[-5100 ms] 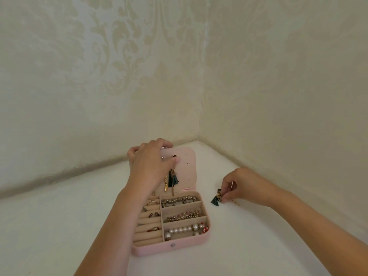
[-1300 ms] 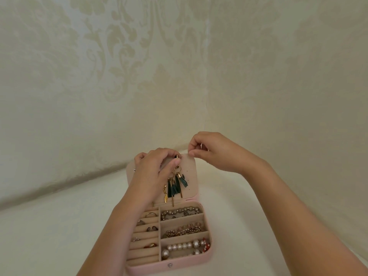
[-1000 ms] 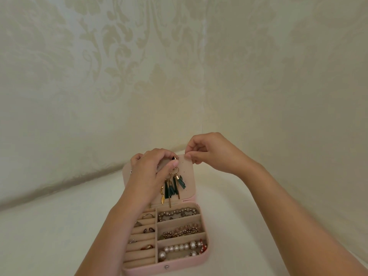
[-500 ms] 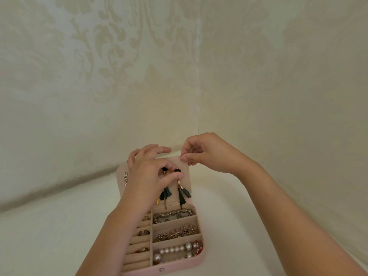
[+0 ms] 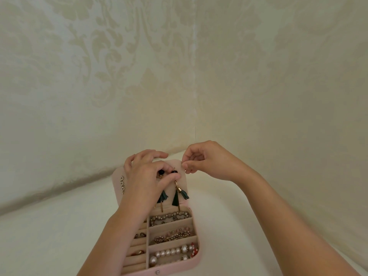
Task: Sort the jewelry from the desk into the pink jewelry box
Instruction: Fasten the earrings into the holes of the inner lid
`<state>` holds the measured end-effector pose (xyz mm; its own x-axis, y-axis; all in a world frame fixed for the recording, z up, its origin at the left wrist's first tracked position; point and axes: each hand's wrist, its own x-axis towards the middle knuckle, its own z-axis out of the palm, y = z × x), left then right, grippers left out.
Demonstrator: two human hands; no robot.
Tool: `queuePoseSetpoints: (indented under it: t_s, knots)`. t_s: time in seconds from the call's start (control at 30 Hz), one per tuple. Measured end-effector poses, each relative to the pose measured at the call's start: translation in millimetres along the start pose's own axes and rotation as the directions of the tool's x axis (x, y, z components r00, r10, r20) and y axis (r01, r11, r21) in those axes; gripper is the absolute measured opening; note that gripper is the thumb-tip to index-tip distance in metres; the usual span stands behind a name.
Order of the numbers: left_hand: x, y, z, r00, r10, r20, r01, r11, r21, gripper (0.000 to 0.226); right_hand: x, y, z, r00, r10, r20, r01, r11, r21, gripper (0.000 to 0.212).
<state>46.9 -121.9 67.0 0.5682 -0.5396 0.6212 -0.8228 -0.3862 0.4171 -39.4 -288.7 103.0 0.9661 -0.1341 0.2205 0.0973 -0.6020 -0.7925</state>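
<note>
Left hand point(image 5: 145, 180) pinches the tassel earring point(image 5: 176, 198) against the box lid point(image 5: 117, 176); right hand point(image 5: 209, 160) pinches the lid's corner.

The jewelry box point(image 5: 196, 261) sits on the table point(image 5: 59, 236) in the corner where 2 walls point(image 5: 99, 76) meet, its lid point(image 5: 185, 188) upright behind the tray. The left grip point(image 5: 147, 176) holds the lid's top from the front, and the right grip point(image 5: 207, 162), just to its right, pinches the lid's top right corner. Tassel earrings point(image 5: 178, 196), 2 side by side, hang on the lid directly below the left grip's thumb, and a chain earring point(image 5: 121, 185) hangs left of that grip. Nearer than both grips the tray holds rings point(image 5: 138, 252) under the left forearm and 3 bracelets point(image 5: 173, 235) in compartments to their right.
</note>
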Motion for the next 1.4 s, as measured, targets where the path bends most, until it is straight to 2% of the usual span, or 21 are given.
queuePoseSetpoints:
  t_s: [0.27, 0.33, 0.43, 0.5, 0.6, 0.83, 1.0, 1.1, 1.2, 1.4]
  knots:
    - [2.0, 2.4, 0.0, 0.998, -0.031, -0.050, 0.031, 0.999, 0.013, 0.025, 3.4, 3.3, -0.5, 1.000, -0.005, 0.031, 0.003, 0.997, 0.075, 0.005]
    - [1.7, 4.3, -1.1, 0.997, -0.039, -0.064, 0.041, 0.999, 0.033, 0.023, 5.0, 2.9, -3.0, 0.998, -0.005, 0.061, -0.001, 0.995, 0.095, 0.004]
    - [1.0, 11.8, -7.0, 0.995, -0.062, -0.080, 0.066, 0.996, 0.051, 0.035, 7.4, -0.8, -10.5, 0.988, 0.012, 0.154, -0.030, 0.993, 0.113, 0.001]
    - [0.2, 14.0, -10.6, 0.995, -0.095, -0.034, 0.095, 0.995, 0.021, 0.040, 10.3, -2.2, -15.9, 0.975, 0.025, 0.222, -0.054, 0.991, 0.125, 0.001]
    - [0.6, 13.3, -13.5, 0.996, -0.080, 0.049, 0.082, 0.996, -0.032, 0.032, 16.6, -0.3, -21.2, 0.952, 0.034, 0.304, -0.091, 0.980, 0.175, 0.004]
    - [-1.7, 19.3, -26.5, 0.976, -0.124, 0.177, 0.141, 0.986, -0.088, 0.030, 30.9, 10.4, -8.6, 0.883, -0.007, 0.469, -0.159, 0.936, 0.315, 0.015]
    - [-3.3, 14.9, -33.3, 0.969, -0.088, 0.231, 0.124, 0.981, -0.146, 0.029, 36.0, 13.0, -1.6, 0.821, -0.043, 0.569, -0.167, 0.936, 0.311, 0.019]
    - [-4.2, 9.9, -36.1, 0.953, -0.090, 0.289, 0.140, 0.977, -0.159, 0.040, 35.2, 13.6, 3.8, 0.805, -0.056, 0.590, -0.160, 0.938, 0.308, 0.021]
    - [-3.8, 7.7, -37.5, 0.939, -0.100, 0.330, 0.159, 0.975, -0.157, 0.042, 32.8, 14.2, 3.8, 0.800, -0.070, 0.596, -0.169, 0.927, 0.335, 0.024]
    - [-3.6, 7.9, -38.5, 0.937, -0.091, 0.336, 0.155, 0.973, -0.169, 0.047, 30.8, 17.2, 3.8, 0.803, -0.063, 0.593, -0.179, 0.923, 0.339, 0.019]
